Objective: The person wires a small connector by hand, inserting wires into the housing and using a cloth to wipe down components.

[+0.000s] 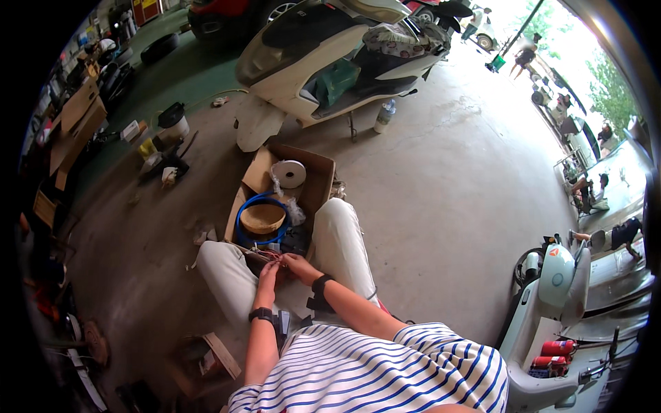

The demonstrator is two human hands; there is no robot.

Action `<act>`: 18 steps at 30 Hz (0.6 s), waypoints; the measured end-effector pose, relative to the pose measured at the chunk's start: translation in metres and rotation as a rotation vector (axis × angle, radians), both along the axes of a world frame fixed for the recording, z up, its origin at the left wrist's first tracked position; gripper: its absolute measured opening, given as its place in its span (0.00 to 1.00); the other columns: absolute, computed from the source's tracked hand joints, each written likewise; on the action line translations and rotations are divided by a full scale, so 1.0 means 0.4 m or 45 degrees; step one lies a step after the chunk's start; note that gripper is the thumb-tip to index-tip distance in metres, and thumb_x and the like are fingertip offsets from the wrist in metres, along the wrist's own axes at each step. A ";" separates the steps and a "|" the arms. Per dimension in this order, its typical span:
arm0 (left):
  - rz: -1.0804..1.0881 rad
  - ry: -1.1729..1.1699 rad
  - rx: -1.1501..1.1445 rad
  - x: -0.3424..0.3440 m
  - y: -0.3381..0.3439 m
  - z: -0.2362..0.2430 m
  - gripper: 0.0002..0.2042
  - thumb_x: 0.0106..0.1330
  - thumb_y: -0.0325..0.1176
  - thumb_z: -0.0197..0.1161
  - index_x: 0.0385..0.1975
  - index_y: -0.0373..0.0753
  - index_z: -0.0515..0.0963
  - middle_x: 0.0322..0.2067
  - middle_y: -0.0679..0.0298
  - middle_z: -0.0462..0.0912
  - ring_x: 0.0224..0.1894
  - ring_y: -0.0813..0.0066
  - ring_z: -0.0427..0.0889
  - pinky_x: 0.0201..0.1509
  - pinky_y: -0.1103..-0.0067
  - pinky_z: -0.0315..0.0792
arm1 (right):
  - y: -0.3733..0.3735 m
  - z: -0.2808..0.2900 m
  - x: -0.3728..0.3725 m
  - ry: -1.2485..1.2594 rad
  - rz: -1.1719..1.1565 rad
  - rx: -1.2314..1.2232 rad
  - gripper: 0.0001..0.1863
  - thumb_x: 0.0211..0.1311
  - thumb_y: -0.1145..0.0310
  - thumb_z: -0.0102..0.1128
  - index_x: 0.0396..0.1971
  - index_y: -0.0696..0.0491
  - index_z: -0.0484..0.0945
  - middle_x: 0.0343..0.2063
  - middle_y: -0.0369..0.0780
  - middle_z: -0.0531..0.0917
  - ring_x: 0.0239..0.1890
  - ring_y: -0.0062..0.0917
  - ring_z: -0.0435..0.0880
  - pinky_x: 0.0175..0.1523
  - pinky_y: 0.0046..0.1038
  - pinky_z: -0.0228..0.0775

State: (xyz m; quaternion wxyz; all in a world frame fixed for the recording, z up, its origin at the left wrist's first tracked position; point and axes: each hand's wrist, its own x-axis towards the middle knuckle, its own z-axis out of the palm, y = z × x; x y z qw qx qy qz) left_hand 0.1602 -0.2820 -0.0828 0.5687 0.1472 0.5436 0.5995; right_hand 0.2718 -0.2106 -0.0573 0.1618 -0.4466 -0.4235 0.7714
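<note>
My left hand [267, 277] and my right hand [298, 268] meet between my knees, fingers pinched together at the near edge of an open cardboard box [319, 165]. Thin reddish wires [267, 254] show at the fingertips, and both hands appear closed on them. Inside the box lie a white roll [289, 174], a coil of blue tubing [239, 224] and a round tan bowl-like piece [264, 219] within the coil. Crumpled clear plastic [296, 212] is beside it. Fine detail at the fingertips is too small to make out.
A white scooter [275, 65] stands beyond the box, with a bottle [385, 115] by it. A black-lidded bucket [173, 120] is at the left. Another pale scooter [551, 289] and red cylinders [556, 348] are at the right. A small carton [222, 354] lies near my left elbow.
</note>
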 end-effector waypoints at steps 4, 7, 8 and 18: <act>-0.075 0.084 -0.009 0.002 0.007 -0.013 0.09 0.60 0.29 0.55 0.39 0.39 0.73 0.37 0.67 0.76 0.39 0.81 0.73 0.44 0.85 0.66 | 0.005 0.018 0.007 0.078 0.033 -0.049 0.12 0.60 0.57 0.45 0.34 0.47 0.75 0.27 0.29 0.73 0.24 0.13 0.69 0.24 0.16 0.58; -0.090 0.273 -0.016 0.003 0.016 -0.018 0.08 0.59 0.30 0.55 0.37 0.38 0.73 0.36 0.66 0.76 0.38 0.80 0.73 0.42 0.84 0.67 | 0.009 0.014 0.004 0.060 0.061 -0.035 0.12 0.60 0.57 0.46 0.35 0.46 0.75 0.29 0.28 0.74 0.25 0.14 0.69 0.26 0.16 0.59; -0.107 0.421 -0.038 -0.001 0.014 -0.024 0.08 0.58 0.30 0.56 0.36 0.37 0.74 0.36 0.66 0.77 0.38 0.80 0.73 0.41 0.83 0.67 | 0.003 0.007 -0.003 0.028 0.067 -0.022 0.11 0.60 0.58 0.46 0.36 0.46 0.75 0.30 0.28 0.75 0.26 0.14 0.70 0.28 0.17 0.59; -0.023 0.421 -0.115 -0.013 0.031 -0.071 0.07 0.56 0.34 0.56 0.26 0.36 0.72 0.25 0.65 0.77 0.26 0.79 0.71 0.32 0.82 0.66 | 0.018 0.008 -0.009 0.683 -0.330 -0.572 0.09 0.54 0.66 0.43 0.21 0.51 0.71 0.16 0.32 0.69 0.22 0.21 0.69 0.29 0.22 0.60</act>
